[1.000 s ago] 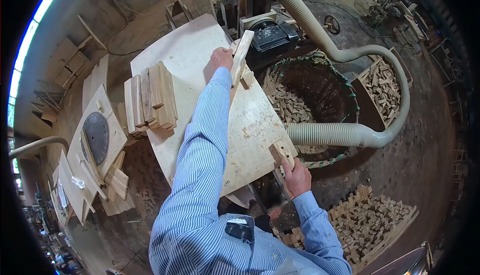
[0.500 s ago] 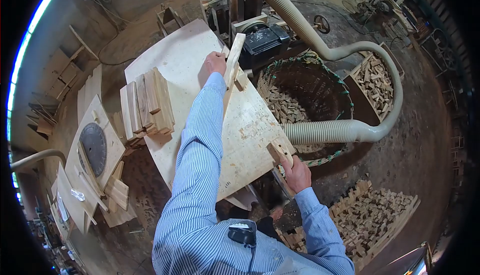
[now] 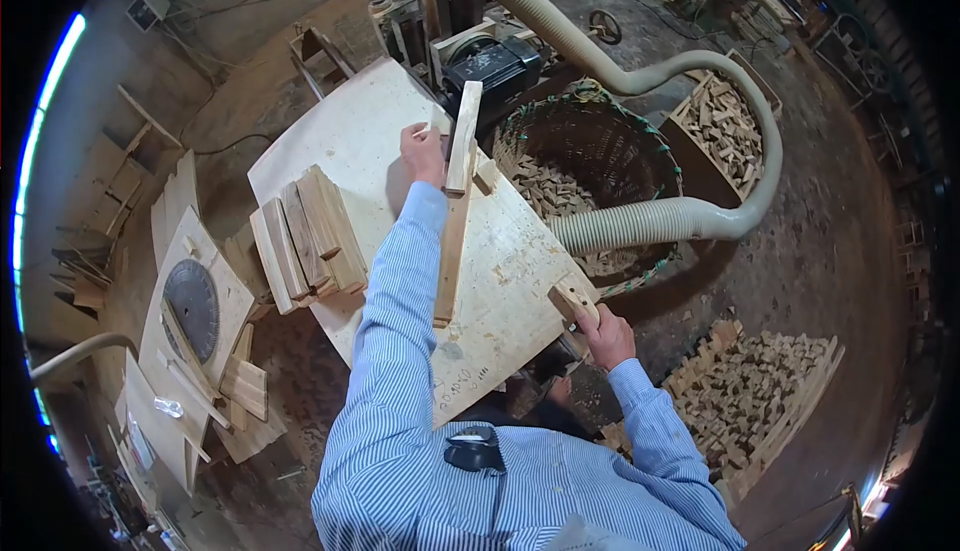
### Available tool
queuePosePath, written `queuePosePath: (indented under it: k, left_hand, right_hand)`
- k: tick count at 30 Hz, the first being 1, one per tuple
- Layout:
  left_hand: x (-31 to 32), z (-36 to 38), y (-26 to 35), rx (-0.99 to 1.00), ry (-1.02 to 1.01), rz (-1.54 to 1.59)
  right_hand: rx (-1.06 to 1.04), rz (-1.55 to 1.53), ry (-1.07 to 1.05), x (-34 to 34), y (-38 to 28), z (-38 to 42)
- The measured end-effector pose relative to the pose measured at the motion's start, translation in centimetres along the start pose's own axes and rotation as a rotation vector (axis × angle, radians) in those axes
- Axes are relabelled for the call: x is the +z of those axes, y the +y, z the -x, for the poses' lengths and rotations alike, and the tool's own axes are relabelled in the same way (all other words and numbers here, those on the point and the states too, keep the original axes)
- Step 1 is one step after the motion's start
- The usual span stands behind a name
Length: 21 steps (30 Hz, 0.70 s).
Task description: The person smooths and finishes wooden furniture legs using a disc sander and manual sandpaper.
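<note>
I have the left hand point(image 3: 423, 156) on the far part of the pale board point(image 3: 355, 141), with its fingers bent; a small pale bit point(image 3: 427, 130) shows at the fingertips, and I cannot tell from here whether they pinch it. Just to the right of that hand is the strip point(image 3: 463, 139), pointing away toward the motor point(image 3: 495, 69); I cannot make out whether the hand touches it. The long strip point(image 3: 452, 263) runs from its near end toward the near edge of the board, and a stub point(image 3: 486, 177) sits just to its right.

The right hand point(image 3: 610, 338) is at the board's near right edge, its fingers closed around the near end of the block point(image 3: 574, 305), a wooden piece with dark holes.

On the left of the board I see a stack point(image 3: 310, 236) of wooden pieces, and farther left a round saw blade point(image 3: 191, 309) lying on a sheet point(image 3: 235, 296).

To the right stands a basket point(image 3: 630, 136) with offcuts point(image 3: 552, 196) inside; the ribbed hose point(image 3: 640, 226) crosses its near side and loops past a bin point(image 3: 700, 156) of wood scraps point(image 3: 722, 123). A pile point(image 3: 765, 401) of small wood pieces lies near right on the floor.
</note>
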<state>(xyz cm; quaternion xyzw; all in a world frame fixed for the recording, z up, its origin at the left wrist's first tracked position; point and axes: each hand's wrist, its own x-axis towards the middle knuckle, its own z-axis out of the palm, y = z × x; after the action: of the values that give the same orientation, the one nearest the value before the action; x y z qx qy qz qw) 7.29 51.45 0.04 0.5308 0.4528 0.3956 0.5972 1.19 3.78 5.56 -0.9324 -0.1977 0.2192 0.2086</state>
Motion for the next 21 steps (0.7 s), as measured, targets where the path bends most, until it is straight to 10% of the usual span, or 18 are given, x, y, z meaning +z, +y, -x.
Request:
queuePosePath:
  k: [10,15,21]
  left_hand:
    - [-8.5,23.7,1.5,-0.015,-0.474,0.096]
    - [-9.0,37.2,1.4,-0.223,-0.762,-0.013]
    - [-7.6,45.5,2.0,-0.356,-0.927,0.001]
  right_hand:
    - [-0.067,-0.093,0.092,-0.8,3.4,3.2]
    - [-0.445,-0.331,0.379,-0.9,5.6,4.7]
    - [-0.396,-0.769,-0.116,-5.6,7.0,6.5]
